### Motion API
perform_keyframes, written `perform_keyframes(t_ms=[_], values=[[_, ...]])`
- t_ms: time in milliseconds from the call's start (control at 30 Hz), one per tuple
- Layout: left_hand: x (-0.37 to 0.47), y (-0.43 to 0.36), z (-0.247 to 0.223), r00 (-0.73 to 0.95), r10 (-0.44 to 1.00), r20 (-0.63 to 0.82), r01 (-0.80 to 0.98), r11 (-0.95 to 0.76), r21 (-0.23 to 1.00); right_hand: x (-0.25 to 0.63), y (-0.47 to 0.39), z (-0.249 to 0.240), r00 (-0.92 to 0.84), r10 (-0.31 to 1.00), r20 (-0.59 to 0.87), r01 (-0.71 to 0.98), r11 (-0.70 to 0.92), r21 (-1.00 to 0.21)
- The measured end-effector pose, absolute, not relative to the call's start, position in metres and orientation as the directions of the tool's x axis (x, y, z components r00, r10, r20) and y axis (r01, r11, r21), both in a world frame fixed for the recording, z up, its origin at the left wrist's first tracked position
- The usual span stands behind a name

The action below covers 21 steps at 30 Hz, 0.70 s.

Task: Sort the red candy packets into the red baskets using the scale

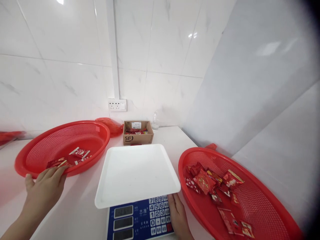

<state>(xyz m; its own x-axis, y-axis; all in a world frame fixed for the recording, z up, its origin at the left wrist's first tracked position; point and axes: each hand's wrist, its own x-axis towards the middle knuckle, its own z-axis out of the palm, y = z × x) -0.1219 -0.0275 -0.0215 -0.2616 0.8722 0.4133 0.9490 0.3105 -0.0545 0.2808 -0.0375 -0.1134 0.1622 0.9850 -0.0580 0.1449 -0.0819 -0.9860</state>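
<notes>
My left hand (46,186) is at the near rim of a round red plastic basket (62,128), its fingers hooked over the rim and its thumb apart. Several red candy packets (80,152) lie low inside that basket. On the right side of a blue digital scale (143,218), my right hand (178,215) holds the edge just below the white weighing tray (137,173); part of that hand is hidden. The tray is bare, and the scale's displays show no digits I can read. A second red basket (265,193) on the right holds several red and gold packets (206,181).
A small cardboard box (138,138) with packets stands behind the scale. Beside it are a red plastic bag (111,126) and a clear bottle (155,120). A wall socket (117,105) sits on the tiled wall behind the white table (172,133).
</notes>
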Motion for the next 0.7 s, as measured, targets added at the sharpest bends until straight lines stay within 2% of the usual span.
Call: perform_keyframes(t_ms=[100,200,300,400,500,633,700], values=[[-0.111,-0.021,-0.018,-0.257,0.909,0.328,0.959,0.281,-0.026,0.279,-0.038,-0.111,0.174,0.983,-0.061,0.139,-0.086,-0.987],[-0.096,-0.015,-0.015,-0.229,0.901,0.368,0.972,0.233,0.033,0.278,-0.037,-0.108,0.176,0.983,-0.047,0.196,-0.082,-0.977],[-0.079,-0.011,-0.009,-0.232,0.867,0.441,0.969,0.166,0.184,0.278,-0.041,-0.104,0.141,0.988,-0.057,0.281,-0.095,-0.955],[-0.062,-0.009,0.002,-0.179,0.854,0.488,0.931,-0.014,0.365,0.283,-0.055,-0.091,0.080,0.996,-0.028,0.443,-0.061,-0.895],[-0.045,-0.006,0.015,-0.108,0.858,0.503,0.846,-0.186,0.499,0.295,-0.079,-0.058,0.016,0.999,-0.046,0.633,-0.046,-0.773],[-0.022,0.004,0.030,-0.014,0.840,0.542,0.753,-0.347,0.559,0.324,-0.097,0.011,-0.106,0.966,-0.235,0.646,-0.113,-0.755],[-0.012,0.010,0.037,0.032,0.827,0.561,0.718,-0.409,0.563,0.345,-0.087,0.035,-0.032,0.985,-0.170,0.688,-0.101,-0.719]])
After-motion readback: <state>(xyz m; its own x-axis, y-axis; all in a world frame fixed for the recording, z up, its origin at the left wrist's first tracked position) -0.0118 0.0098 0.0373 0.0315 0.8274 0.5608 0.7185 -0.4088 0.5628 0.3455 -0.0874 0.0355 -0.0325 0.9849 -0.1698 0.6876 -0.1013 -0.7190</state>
